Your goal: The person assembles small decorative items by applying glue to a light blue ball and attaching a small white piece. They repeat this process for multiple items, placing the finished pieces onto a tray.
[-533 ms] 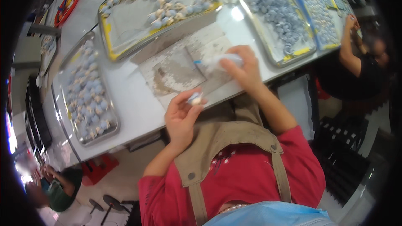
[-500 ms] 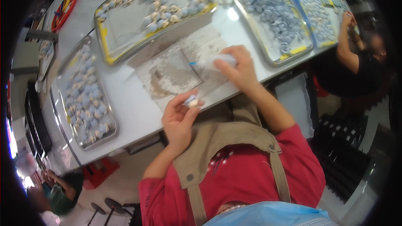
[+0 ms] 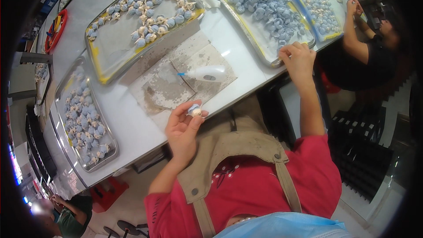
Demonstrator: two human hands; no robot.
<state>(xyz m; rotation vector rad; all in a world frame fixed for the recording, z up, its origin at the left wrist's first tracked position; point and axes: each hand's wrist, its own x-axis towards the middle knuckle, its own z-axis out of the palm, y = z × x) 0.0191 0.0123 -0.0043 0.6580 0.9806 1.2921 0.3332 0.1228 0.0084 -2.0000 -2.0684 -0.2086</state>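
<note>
My left hand (image 3: 183, 128) pinches a small cream and blue-grey figurine (image 3: 194, 110) between thumb and fingers, just off the table's near edge. My right hand (image 3: 299, 60) is at the near corner of a metal tray (image 3: 265, 57) heaped with blue-grey curled pieces (image 3: 264, 6). Its thumb and fingertips are closed together, and whatever may be between them is too small to make out. A white squeeze bottle with a blue tip (image 3: 209, 73) lies on its side on a stained board (image 3: 165, 89) in front of me.
A raised tray (image 3: 102, 78) of cream and blue-grey figurines stands behind the board. Another figurine tray (image 3: 115, 152) is at the left. A red round tray (image 3: 48, 49) sits farther back. Co-workers sit at far right (image 3: 359, 46) and lower left (image 3: 72, 213).
My right hand has let go of the squeeze bottle, which now lies on the board, and has moved right to the tray of blue-grey pieces. My left hand still holds the figurine.
</note>
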